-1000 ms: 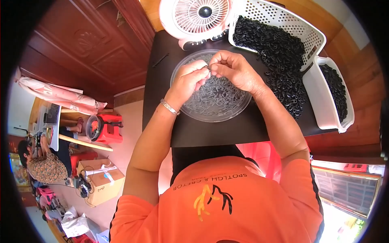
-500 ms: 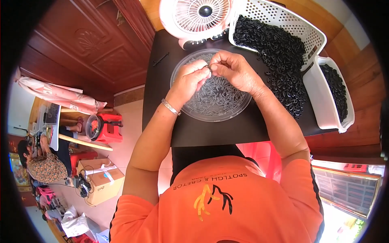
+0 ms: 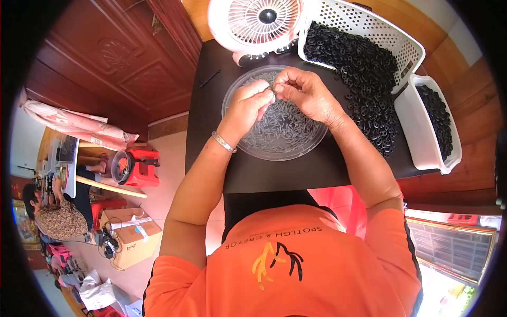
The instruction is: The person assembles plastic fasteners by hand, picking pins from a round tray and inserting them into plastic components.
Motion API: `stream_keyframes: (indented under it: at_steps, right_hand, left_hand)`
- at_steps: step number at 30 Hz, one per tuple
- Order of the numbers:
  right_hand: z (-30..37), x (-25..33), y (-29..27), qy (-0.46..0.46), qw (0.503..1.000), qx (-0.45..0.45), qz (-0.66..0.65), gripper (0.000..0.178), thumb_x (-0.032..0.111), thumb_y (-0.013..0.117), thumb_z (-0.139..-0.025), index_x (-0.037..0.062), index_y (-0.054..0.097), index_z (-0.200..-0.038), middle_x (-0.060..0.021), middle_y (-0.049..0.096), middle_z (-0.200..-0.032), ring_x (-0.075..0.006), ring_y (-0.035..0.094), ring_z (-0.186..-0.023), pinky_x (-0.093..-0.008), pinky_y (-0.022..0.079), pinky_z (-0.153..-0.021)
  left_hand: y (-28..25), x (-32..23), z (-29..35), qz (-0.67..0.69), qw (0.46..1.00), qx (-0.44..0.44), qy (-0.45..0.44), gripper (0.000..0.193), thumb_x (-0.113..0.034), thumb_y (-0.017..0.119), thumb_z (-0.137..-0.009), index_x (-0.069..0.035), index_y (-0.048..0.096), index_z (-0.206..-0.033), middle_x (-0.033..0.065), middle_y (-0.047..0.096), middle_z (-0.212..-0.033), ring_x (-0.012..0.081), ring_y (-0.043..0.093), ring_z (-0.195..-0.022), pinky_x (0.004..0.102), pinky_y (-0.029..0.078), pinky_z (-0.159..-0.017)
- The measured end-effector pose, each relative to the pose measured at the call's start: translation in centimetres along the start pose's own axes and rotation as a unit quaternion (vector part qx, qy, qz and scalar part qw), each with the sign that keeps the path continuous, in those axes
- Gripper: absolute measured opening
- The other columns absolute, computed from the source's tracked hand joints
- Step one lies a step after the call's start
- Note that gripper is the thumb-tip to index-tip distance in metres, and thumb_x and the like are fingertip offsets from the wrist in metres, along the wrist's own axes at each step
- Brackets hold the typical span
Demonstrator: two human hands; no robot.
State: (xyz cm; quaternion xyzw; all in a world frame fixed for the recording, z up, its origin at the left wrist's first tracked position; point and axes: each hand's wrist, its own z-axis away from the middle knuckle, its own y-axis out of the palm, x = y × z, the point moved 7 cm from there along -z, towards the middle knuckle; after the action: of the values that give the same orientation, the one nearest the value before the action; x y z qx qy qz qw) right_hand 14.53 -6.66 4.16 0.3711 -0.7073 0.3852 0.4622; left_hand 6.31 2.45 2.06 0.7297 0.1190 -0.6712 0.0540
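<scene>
My left hand [image 3: 246, 107] and my right hand [image 3: 304, 94] meet fingertip to fingertip above a round clear tub [image 3: 281, 155]. Pinched in the left fingers is a small black piece [image 3: 271, 89], mostly covered by them. My right thumb and forefinger are closed against it, and anything else between them is too small to make out. Many short grey rod-like pieces [image 3: 280, 127] lie loose in the tub below. To the right, a heap of small black oval ring pieces [image 3: 369, 105] spills from a tipped white perforated basket [image 3: 364, 21] onto the dark tabletop [image 3: 264, 179].
A pink-and-white fan [image 3: 259, 26] stands behind the tub. At the table's right edge is a white bin [image 3: 417, 132] of black pieces. A thin black stick [image 3: 209, 79] lies at left. Farther left, another person [image 3: 63, 216] sits near a cardboard box [image 3: 132, 238] and a red stool [image 3: 143, 169].
</scene>
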Motion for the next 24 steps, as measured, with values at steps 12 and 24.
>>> stream_keyframes:
  at_steps: [12,24]
  right_hand:
    - [0.3,0.5,-0.5,-0.006,0.989,-0.076,0.126,0.016,0.014,0.057,-0.084,0.0002,0.057,-0.076,-0.0067,0.057,-0.068,-0.0139,0.054,-0.064,-0.0284,0.044,-0.061]
    - [0.1,0.8,-2.8,0.021,0.964,-0.003,0.265,0.030,0.031,0.058,-0.087,0.0011,0.064,-0.085,-0.0084,0.063,-0.072,-0.0139,0.057,-0.067,-0.0304,0.047,-0.067]
  left_hand:
    - [1.1,0.1,0.6,-0.001,0.998,-0.065,0.011,0.023,-0.020,0.048,-0.091,-0.002,0.054,-0.077,-0.0019,0.045,-0.060,0.0050,0.041,-0.050,0.0197,0.031,-0.044]
    - [0.5,1.0,-0.1,-0.033,0.999,-0.026,-0.034,0.023,-0.020,0.049,-0.089,-0.002,0.055,-0.076,-0.0002,0.048,-0.058,0.0060,0.041,-0.047,0.0211,0.033,-0.041]
